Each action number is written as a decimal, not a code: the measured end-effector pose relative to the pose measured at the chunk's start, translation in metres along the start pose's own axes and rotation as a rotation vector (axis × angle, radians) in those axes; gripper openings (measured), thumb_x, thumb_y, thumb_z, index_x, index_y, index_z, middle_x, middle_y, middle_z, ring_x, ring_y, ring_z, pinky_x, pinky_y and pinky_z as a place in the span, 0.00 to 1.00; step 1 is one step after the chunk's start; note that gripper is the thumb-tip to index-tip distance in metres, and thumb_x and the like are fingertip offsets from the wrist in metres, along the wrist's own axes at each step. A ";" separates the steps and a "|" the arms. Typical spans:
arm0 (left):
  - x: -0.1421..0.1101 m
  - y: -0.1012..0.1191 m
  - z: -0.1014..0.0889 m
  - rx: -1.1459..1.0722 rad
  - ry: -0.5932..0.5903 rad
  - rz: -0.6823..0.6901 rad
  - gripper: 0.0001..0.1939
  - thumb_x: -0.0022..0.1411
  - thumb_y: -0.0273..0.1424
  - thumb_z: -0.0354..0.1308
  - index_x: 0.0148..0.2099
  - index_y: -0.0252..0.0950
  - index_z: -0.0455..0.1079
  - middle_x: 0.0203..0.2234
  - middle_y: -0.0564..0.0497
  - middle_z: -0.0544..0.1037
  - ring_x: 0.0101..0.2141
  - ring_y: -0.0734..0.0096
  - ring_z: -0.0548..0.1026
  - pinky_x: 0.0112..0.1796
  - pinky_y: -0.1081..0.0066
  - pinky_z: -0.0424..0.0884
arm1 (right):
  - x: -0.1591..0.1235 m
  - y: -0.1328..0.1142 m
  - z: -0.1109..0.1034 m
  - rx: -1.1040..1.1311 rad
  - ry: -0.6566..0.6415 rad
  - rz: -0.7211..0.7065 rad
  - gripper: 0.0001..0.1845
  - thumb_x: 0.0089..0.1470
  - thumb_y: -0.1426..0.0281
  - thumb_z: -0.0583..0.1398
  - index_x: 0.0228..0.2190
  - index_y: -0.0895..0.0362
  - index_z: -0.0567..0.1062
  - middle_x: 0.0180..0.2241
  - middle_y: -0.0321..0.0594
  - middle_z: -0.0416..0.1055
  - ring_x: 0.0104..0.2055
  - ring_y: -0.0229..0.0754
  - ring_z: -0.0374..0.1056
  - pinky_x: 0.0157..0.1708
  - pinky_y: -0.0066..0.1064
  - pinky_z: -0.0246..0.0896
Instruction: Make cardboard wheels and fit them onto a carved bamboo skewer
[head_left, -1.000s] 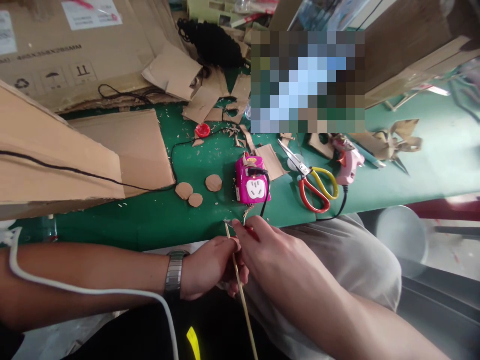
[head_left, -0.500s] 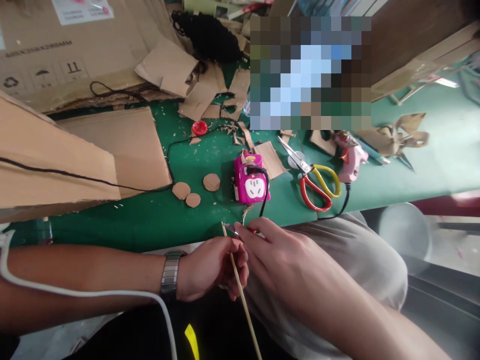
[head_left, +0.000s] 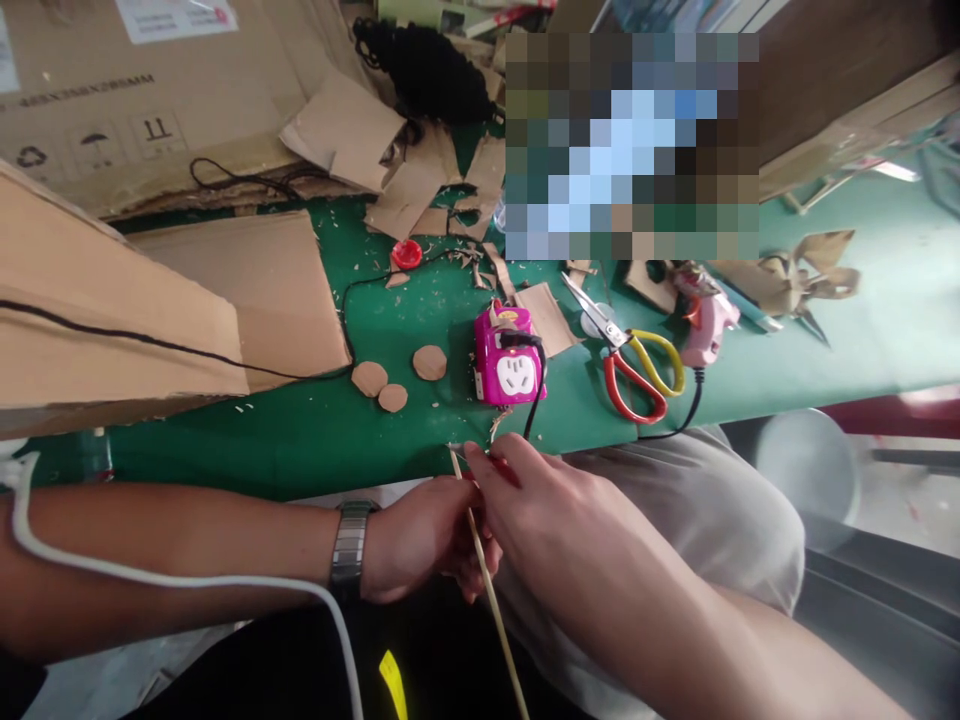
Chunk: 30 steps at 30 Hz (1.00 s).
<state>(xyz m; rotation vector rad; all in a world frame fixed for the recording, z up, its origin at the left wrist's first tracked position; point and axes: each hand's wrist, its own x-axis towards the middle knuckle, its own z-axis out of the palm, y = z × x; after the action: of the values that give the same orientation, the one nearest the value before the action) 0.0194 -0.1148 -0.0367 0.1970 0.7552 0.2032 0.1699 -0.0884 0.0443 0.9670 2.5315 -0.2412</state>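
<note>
A thin pale wooden stick (head_left: 491, 600) slants up from my lap through my left hand (head_left: 424, 535), whose fingers are closed around its upper part. My right hand (head_left: 540, 510) grips a small red-handled knife (head_left: 504, 468), mostly hidden by the fingers. Its thin metal blade meets the stick close to the tip. The hands touch or nearly touch, just off the front edge of the green table (head_left: 315, 440). Beyond them lie several small cardboard discs (head_left: 430, 363) and a magenta power socket (head_left: 511, 360) with a black plug in it.
Scissors (head_left: 622, 345) with red and yellow handles and a pink glue gun (head_left: 705, 320) lie to the right. Cardboard pieces (head_left: 345, 130) and a red cap (head_left: 406, 254) are farther back. A cardboard structure (head_left: 180, 300) occupies the left. A white cable (head_left: 187, 580) crosses my left forearm.
My right hand and the knife have shifted slightly up and left along the stick's tip. The view has moved a little, so the table things appear slightly to the right.
</note>
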 end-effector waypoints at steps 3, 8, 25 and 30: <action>0.000 -0.004 0.002 0.035 -0.014 -0.011 0.28 0.52 0.58 0.64 0.27 0.36 0.66 0.19 0.52 0.71 0.17 0.75 0.69 0.20 0.73 0.68 | 0.001 -0.001 -0.002 -0.003 -0.010 0.015 0.25 0.55 0.78 0.64 0.55 0.66 0.80 0.45 0.51 0.80 0.39 0.49 0.77 0.25 0.36 0.73; -0.003 -0.008 0.003 0.163 -0.056 -0.080 0.33 0.50 0.63 0.65 0.28 0.37 0.65 0.16 0.54 0.70 0.14 0.74 0.69 0.16 0.73 0.66 | 0.000 0.000 -0.001 -0.015 0.060 -0.038 0.11 0.53 0.79 0.66 0.39 0.59 0.84 0.46 0.49 0.80 0.41 0.49 0.76 0.25 0.34 0.72; -0.003 -0.002 0.000 0.282 -0.104 -0.178 0.08 0.72 0.31 0.48 0.37 0.38 0.62 0.20 0.58 0.71 0.14 0.77 0.69 0.16 0.76 0.67 | -0.009 0.024 0.006 0.185 0.267 0.087 0.19 0.62 0.79 0.61 0.54 0.64 0.75 0.48 0.51 0.79 0.39 0.48 0.79 0.30 0.37 0.75; -0.003 0.000 0.000 0.277 -0.090 -0.186 0.06 0.71 0.30 0.49 0.37 0.38 0.61 0.21 0.58 0.70 0.14 0.77 0.68 0.16 0.76 0.67 | -0.010 0.021 0.004 0.260 0.238 0.063 0.16 0.58 0.79 0.64 0.48 0.57 0.77 0.41 0.41 0.79 0.32 0.44 0.76 0.23 0.34 0.62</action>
<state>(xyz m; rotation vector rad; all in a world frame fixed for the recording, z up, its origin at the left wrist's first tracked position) 0.0176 -0.1153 -0.0349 0.3937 0.7063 -0.0874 0.1913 -0.0800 0.0452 1.2383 2.7255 -0.4713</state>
